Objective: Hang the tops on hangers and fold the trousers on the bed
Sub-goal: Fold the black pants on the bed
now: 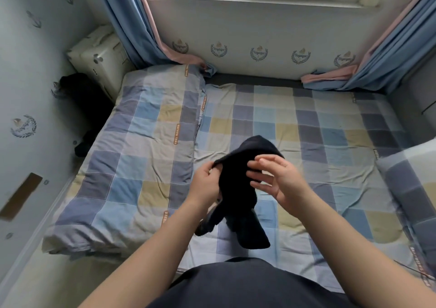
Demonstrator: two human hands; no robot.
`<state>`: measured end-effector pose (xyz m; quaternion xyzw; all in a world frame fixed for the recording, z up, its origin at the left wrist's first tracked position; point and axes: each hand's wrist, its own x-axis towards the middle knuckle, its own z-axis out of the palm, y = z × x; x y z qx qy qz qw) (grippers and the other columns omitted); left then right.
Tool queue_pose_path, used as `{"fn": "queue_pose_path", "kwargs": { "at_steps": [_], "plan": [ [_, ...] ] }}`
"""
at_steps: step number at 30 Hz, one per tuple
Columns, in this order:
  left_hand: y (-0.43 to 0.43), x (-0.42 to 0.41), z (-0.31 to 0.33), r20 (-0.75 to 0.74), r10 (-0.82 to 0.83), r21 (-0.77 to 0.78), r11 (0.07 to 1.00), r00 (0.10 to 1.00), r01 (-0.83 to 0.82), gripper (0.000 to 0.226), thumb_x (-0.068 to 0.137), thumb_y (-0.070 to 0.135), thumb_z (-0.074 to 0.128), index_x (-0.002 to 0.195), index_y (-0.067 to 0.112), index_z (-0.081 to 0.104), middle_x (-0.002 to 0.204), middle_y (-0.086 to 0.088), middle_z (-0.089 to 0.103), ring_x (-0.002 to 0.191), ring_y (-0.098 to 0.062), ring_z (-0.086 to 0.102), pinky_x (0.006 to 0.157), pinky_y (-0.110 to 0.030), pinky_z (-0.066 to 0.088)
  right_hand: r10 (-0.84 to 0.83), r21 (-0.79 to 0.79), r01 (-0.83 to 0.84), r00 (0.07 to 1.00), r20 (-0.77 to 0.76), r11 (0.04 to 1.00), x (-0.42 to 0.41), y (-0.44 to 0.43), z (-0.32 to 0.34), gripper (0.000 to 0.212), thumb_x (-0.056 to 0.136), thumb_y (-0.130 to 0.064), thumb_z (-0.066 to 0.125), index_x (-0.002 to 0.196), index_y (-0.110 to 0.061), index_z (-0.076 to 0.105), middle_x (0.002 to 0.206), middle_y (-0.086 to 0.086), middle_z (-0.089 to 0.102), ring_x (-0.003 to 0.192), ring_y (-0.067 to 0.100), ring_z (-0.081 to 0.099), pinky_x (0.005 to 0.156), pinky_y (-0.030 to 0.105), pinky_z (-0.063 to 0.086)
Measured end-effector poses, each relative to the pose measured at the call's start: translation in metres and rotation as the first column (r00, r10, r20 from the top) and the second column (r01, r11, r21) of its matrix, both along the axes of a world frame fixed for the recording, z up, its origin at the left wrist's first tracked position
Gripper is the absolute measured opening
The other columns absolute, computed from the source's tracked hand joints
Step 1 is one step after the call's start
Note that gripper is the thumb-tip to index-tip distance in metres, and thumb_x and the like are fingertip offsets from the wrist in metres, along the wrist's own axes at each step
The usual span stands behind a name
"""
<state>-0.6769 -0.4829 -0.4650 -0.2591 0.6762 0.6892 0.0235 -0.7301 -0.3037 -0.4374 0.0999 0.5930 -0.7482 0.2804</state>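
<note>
A dark garment (238, 189) is held up over the middle of the bed (318, 123), close to the person, its lower end drooping toward the checked cover. Lifting it clear probably lets it hang out so its edges can be found, though whether it is a top or trousers cannot be told. The left hand (206, 185) comes in from the left, its grip narrow, pinching the cloth's upper edge. The right hand (280, 182) stands palm-inward on the right, its grip wide, fingers spread and only touching the fabric.

Black garment (238, 185); blue-and-yellow checked bedding (306, 128).
</note>
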Motion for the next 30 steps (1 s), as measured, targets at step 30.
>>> {"fn": "queue_pose_path", "kwargs": {
  "at_steps": [30],
  "plan": [
    [0.017, 0.01, -0.007, 0.115, -0.431, 0.029, 0.902, 0.895, 0.43, 0.068, 0.061, 0.059, 0.086, 0.118, 0.031, 0.06, 0.115, 0.007, 0.07, 0.103, -0.005, 0.069, 0.087, -0.029, 0.057, -0.319, 0.08, 0.309, 0.927, 0.2, 0.948, -0.027, -0.016, 0.012, 0.011, 0.098, -0.009, 0.054, 0.088, -0.008, 0.059, 0.079, 0.013, 0.06, 0.07, 0.023, 0.061, 0.042, 0.025, 0.051]
  ]
}}
